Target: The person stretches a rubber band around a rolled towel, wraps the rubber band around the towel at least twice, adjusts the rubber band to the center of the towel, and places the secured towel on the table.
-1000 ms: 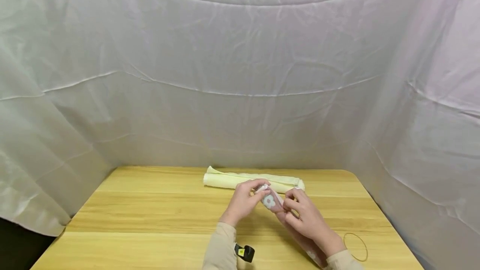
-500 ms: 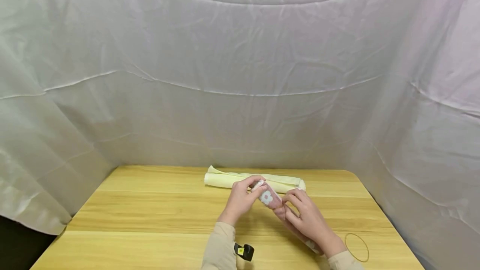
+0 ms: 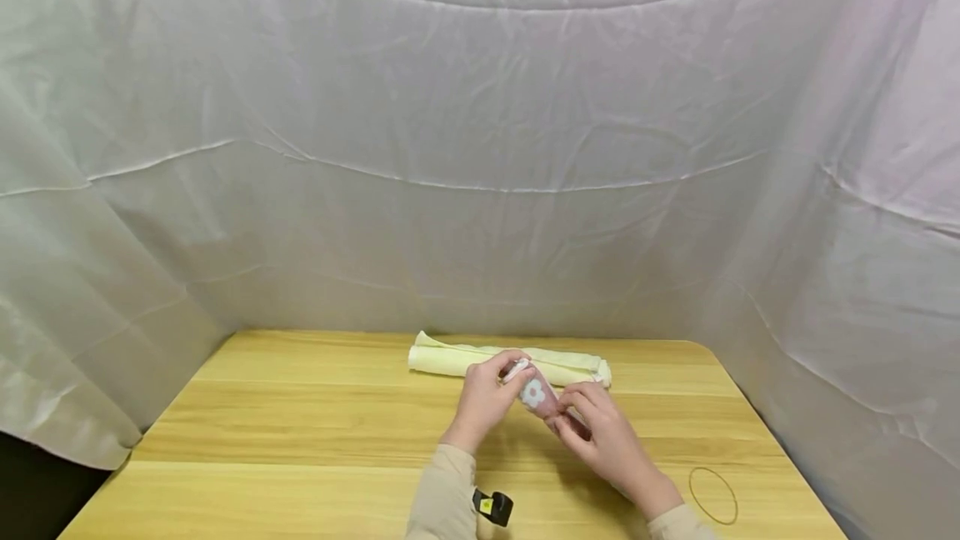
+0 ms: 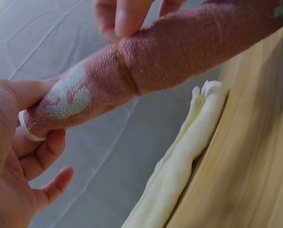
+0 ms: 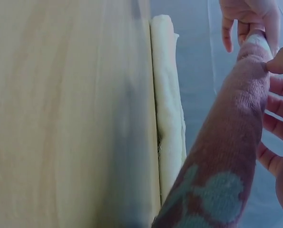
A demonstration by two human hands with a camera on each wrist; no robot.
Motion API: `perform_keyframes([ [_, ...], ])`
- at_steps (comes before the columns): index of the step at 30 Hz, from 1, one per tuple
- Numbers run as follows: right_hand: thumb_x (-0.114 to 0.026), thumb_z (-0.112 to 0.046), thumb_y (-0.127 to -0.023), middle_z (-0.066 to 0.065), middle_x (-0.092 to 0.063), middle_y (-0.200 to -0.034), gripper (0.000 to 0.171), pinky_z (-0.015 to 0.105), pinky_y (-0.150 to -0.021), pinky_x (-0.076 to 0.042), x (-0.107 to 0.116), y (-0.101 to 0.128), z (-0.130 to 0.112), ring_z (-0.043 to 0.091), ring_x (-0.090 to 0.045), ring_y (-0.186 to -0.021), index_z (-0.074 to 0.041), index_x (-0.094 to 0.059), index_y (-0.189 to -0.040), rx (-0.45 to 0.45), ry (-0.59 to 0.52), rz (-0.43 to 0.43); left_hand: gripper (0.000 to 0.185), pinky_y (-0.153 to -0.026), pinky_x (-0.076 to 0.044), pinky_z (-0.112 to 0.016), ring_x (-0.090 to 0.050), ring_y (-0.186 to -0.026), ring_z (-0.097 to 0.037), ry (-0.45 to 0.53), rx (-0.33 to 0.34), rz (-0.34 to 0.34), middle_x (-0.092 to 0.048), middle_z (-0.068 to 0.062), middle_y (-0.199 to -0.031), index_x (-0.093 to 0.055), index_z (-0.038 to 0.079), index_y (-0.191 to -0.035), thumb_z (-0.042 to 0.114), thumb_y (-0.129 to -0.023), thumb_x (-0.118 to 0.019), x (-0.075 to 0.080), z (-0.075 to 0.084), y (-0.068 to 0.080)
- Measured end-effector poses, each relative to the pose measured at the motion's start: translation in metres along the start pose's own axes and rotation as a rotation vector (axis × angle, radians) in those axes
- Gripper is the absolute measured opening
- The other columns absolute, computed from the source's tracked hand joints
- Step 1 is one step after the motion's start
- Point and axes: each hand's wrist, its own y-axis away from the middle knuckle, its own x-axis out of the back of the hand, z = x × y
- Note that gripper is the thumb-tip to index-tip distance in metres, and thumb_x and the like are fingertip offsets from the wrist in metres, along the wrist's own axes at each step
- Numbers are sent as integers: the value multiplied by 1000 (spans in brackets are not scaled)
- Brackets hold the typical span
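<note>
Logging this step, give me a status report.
Left hand pinches end of rolled pink flowered towel. Right hand grips it at thin rubber band. Nothing in the way.

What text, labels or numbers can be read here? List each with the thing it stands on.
No readable text in any view.
Yellow sticker on the black wrist device: too small to read.
Pink rolled towel: only a white flower motif, no words.
Cream rolled towel, rubber band, table: no markings.
</note>
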Motion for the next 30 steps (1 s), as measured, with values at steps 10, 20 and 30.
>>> perform_keyframes([
  [10, -76, -15, -68, -1, -54, -105, 24, 27, -74, -44, -7, 4, -2, 13, -45, -96, -22, -54, -70, 125, -23, -26, 16, -60, -48, -16, -62, -69, -6, -145, 5, 69, -75, -4, -87, -73, 14, -99, 25, -89, -71, -13, 3, 5],
  [20, -77, -20, -79, -3, -55, -112, 22, 34, -80, -44, -1, 0, 2, 18, -47, -106, -27, -58, -71, 77, 27, -74, 16, -54, -45, -17, -54, -59, -2, -107, 81, 160, -74, -5, -78, -73, 12, -96, 25, -87, -72, 3, -9, 0],
  [30, -80, -10, -76, -7, -54, -98, 27, 23, -70, -45, -9, 2, 1, 6, -48, -89, -23, -56, -78, 6, -74, -28, 18, -59, -49, -18, -56, -66, -2, 10, 96, 25, -72, -4, -83, -72, 13, -102, 27, -90, -69, 7, -9, -1],
])
